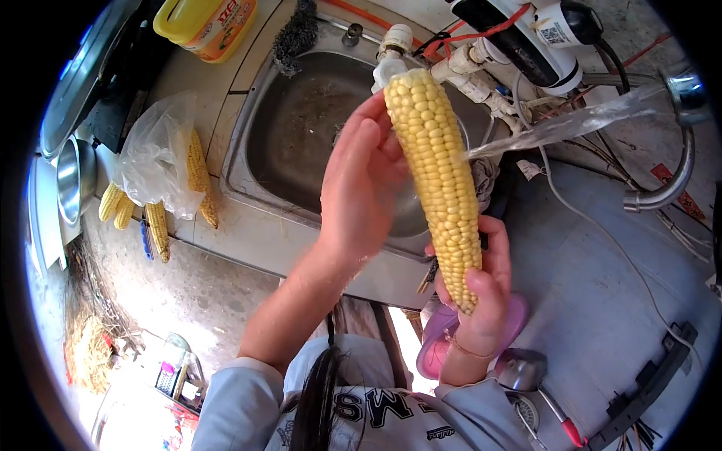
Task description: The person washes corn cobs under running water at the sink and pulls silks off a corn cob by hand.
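Observation:
A peeled yellow corn cob [435,180] is held tilted over the near right side of the metal sink [252,161]. My right hand [485,289] grips its narrow lower end, thumb in front. My left hand [359,184] is cupped along the upper left side of the cob, its fingers partly hidden behind it. The left thumb stands off the kernels, and that hand is slightly blurred. From the tap [686,98] on the right, a stream of water [564,128] runs across to the middle of the cob.
Left of the sink, several corn cobs [156,229] lie by a clear plastic bag [158,154] and a blue-handled tool [145,239]. A yellow tub [207,26] and a scouring pad [295,37] sit behind. Below my right hand are a pink basin [515,319] and a metal ladle [520,370].

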Motion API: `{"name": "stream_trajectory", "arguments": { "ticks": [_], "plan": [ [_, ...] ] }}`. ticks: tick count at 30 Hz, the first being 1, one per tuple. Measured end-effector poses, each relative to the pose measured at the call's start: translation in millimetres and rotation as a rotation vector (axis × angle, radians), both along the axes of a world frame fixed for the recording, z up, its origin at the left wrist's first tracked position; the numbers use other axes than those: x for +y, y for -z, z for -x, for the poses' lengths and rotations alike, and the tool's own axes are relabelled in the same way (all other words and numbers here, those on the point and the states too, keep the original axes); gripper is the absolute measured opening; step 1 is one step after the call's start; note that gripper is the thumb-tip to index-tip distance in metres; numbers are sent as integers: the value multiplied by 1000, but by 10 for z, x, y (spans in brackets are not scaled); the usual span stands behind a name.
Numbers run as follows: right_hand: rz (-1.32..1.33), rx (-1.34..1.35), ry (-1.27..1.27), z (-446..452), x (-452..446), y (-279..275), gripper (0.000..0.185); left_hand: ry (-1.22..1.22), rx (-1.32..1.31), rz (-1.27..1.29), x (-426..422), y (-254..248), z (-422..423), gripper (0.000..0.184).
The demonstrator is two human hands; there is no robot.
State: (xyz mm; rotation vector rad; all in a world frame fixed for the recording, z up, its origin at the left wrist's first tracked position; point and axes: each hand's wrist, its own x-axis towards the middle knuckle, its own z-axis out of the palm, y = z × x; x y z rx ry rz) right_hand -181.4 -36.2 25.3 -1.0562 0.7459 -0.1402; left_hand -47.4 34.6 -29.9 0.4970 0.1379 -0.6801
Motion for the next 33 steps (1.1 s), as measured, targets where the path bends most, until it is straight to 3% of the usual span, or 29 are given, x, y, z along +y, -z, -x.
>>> {"name": "stream_trajectory", "arguments": {
  "ticks": [5, 7, 10, 16, 19, 22, 26, 28, 33],
  "plan": [
    [236, -51, 73, -9, 131, 57, 55, 62, -10, 134, 5, -104, 43, 52],
    [504, -129, 17, -20, 133, 112, 52, 138, -52, 172, -11, -136, 84, 54],
    [702, -140, 20, -61, 152, 146, 57, 200, 13, 122, -32, -164, 222, 59],
    [796, -149, 30, -46, 179, 197, 69, 156, -82, 11, -11, -145, 193, 53],
    [802, -168, 78, -69, 210, 178, 68, -113, -168, -166, 1, -157, 127, 47],
    [651, -173, 107, -25, 209, 161, 68, -120, -349, -247, 69, -170, 46, 48],
    [669, -159, 142, 3, 210, 151, 67, -221, -306, -264, 55, -169, 72, 36],
    [423, -138, 130, 76, 186, 126, 66, -234, -341, -308, 77, -127, 70, 31],
    [356, -113, 142, 94, 167, 120, 65, -256, -437, -426, 93, -143, 47, 22]
  ]
}}
